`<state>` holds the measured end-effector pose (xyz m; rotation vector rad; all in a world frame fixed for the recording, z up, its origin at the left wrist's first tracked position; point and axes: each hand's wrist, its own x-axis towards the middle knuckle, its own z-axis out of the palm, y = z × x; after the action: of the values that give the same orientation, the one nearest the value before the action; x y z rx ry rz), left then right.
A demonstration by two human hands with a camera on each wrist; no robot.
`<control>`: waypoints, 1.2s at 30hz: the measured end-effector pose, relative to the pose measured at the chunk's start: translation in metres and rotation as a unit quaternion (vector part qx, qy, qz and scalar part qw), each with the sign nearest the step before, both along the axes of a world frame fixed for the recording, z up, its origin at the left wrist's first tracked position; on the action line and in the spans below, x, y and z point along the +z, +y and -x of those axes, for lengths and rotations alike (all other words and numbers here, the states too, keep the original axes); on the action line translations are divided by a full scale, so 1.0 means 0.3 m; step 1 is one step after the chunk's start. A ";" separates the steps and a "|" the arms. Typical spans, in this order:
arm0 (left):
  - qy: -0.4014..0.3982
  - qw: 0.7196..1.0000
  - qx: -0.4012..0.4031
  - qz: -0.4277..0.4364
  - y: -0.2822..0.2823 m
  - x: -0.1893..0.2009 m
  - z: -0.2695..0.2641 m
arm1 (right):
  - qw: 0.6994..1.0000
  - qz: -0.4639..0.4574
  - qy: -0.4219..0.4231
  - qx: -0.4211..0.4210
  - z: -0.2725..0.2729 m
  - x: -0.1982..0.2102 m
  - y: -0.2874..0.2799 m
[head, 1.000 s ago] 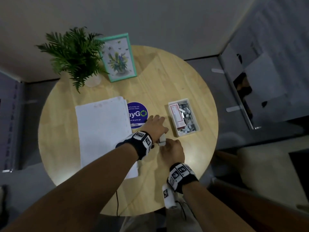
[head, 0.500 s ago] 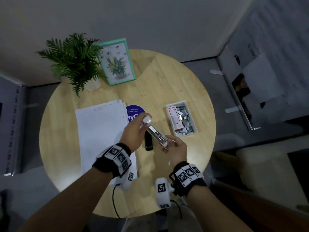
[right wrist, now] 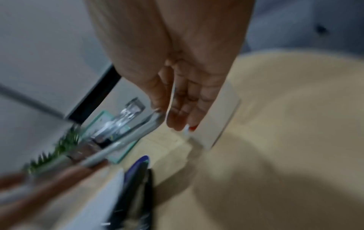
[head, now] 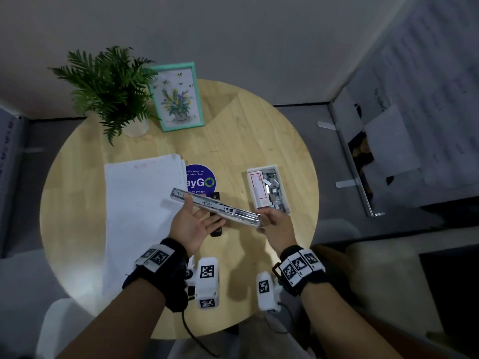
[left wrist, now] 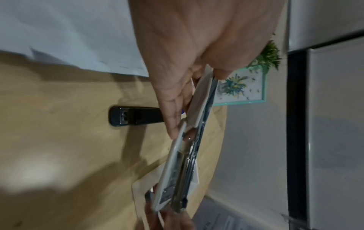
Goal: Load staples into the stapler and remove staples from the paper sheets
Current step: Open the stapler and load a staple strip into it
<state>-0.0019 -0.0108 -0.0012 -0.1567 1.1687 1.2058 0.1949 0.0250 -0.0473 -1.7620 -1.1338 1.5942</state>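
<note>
In the head view, a silver stapler [head: 216,206], swung open into one long strip, was held above the round wooden table [head: 259,130] at mid-frame, slanting from upper left to lower right; the left hand [head: 195,225] lay palm up beneath its left half with fingers nearly straight and the thumb against the metal, while the right hand [head: 276,226] pinched its lower right end with curled fingers; a black stapler [head: 216,215] lay on the table under them, mostly hidden; a stack of paper sheets [head: 134,203] filled the left of the table, a round blue sticker [head: 201,178] sat just right of the stack, and a white tray [head: 269,187] of loose staples and a staple box stood at centre right; a potted plant [head: 108,84] and a framed flower picture [head: 177,95] stood at the upper left; in the left wrist view, the left hand [left wrist: 189,54] came down from the top, its fingers laid flat along the white and metal stapler [left wrist: 183,163], which ran to the lower centre, with the black stapler [left wrist: 135,116] on the table left of it and the paper sheets [left wrist: 69,31] at the upper left; the right wrist view was blurred; the right hand [right wrist: 185,77] hung from the top with thumb and fingertips meeting at the near end of the stapler [right wrist: 122,137], though how firmly it gripped could not be told there; the tray [right wrist: 222,116] showed behind the fingers
</note>
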 end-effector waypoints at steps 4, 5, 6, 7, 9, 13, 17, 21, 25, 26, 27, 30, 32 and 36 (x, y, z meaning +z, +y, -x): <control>0.040 0.999 0.033 0.014 0.041 -0.002 -0.008 | 0.922 -0.105 -0.310 0.204 -0.084 0.011 0.121; 0.047 0.998 0.039 0.016 0.045 -0.004 -0.008 | 0.888 -0.115 -0.367 0.251 -0.095 0.007 0.146; 0.054 0.997 0.045 0.018 0.048 -0.008 -0.009 | 0.860 -0.116 -0.404 0.289 -0.098 0.008 0.168; 0.059 0.997 0.053 0.020 0.048 -0.010 -0.010 | 0.841 -0.109 -0.424 0.318 -0.097 0.004 0.185; 0.068 0.995 0.064 0.021 0.047 -0.015 -0.011 | 0.818 -0.093 -0.445 0.354 -0.083 -0.003 0.207; 0.092 0.993 0.068 0.024 0.040 -0.021 -0.017 | 0.792 -0.067 -0.480 0.371 -0.060 -0.032 0.234; 0.092 0.992 0.078 0.032 0.029 -0.026 -0.024 | 0.772 -0.072 -0.493 0.395 -0.056 -0.052 0.232; 0.085 0.992 0.088 0.030 0.023 -0.025 -0.025 | 0.771 -0.095 -0.468 0.420 -0.101 -0.055 0.242; 0.087 0.992 0.086 0.022 0.022 -0.017 -0.037 | 0.933 -0.046 -0.243 0.262 -0.167 -0.030 0.265; 0.088 0.992 0.084 0.019 0.022 -0.013 -0.041 | 0.962 -0.032 -0.170 0.212 -0.175 -0.010 0.266; 0.088 0.993 0.082 0.014 0.022 -0.010 -0.045 | 0.980 -0.020 -0.104 0.170 -0.181 0.014 0.264; 0.073 0.994 0.086 0.002 0.022 0.000 -0.055 | 0.992 -0.019 0.009 0.124 -0.166 0.089 0.254; 0.066 0.994 0.092 0.003 0.022 0.012 -0.061 | 0.992 -0.029 0.042 0.117 -0.143 0.131 0.242; 0.055 0.994 0.092 -0.004 0.019 0.030 -0.063 | 0.989 -0.040 0.094 0.103 -0.090 0.197 0.215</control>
<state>0.0169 -0.0052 0.0078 -0.1968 1.2650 1.3949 0.2219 0.0896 0.0119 -1.4481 -1.3011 1.7651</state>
